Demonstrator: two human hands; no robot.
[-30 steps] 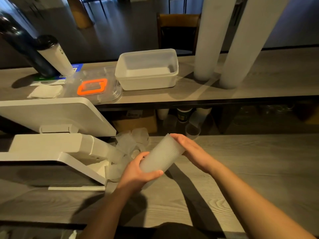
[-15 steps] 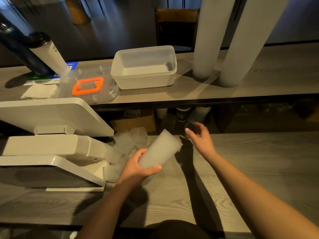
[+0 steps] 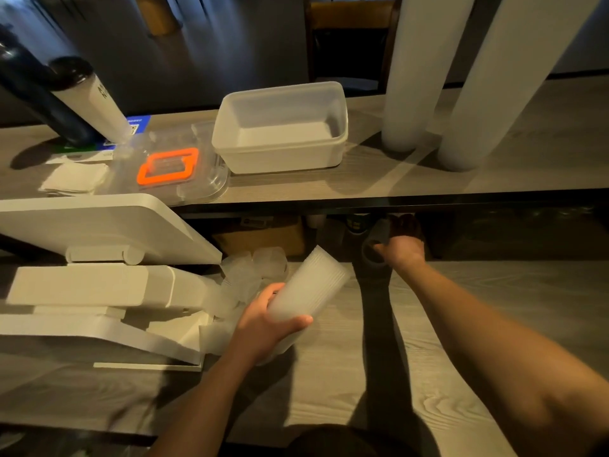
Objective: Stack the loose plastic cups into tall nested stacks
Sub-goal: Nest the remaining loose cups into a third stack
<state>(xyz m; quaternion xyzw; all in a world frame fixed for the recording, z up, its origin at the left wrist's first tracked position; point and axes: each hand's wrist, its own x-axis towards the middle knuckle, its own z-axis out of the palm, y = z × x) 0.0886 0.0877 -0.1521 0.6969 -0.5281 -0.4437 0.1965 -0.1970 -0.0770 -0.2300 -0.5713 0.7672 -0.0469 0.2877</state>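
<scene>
My left hand (image 3: 263, 324) grips a short nested stack of frosted plastic cups (image 3: 308, 290), tilted with its open end up and to the right above the lower counter. My right hand (image 3: 400, 247) reaches far under the upper shelf and closes its fingers on a single loose cup (image 3: 375, 249) lying on its side in shadow. A pile of several loose cups (image 3: 253, 272) lies behind my left hand against the white machine. Two tall white cup stacks (image 3: 415, 70) (image 3: 501, 80) stand on the upper shelf at the right.
A white point-of-sale machine (image 3: 99, 258) fills the left of the lower counter. On the upper shelf sit a white tub (image 3: 280, 150), a clear lid with an orange frame (image 3: 168, 166), napkins and dark bottles. Boxes and cups sit in the dark gap below.
My right hand left the top of the held stack, moved back and right under the shelf, and took hold of a loose cup. The left hand kept the stack nearly still.
</scene>
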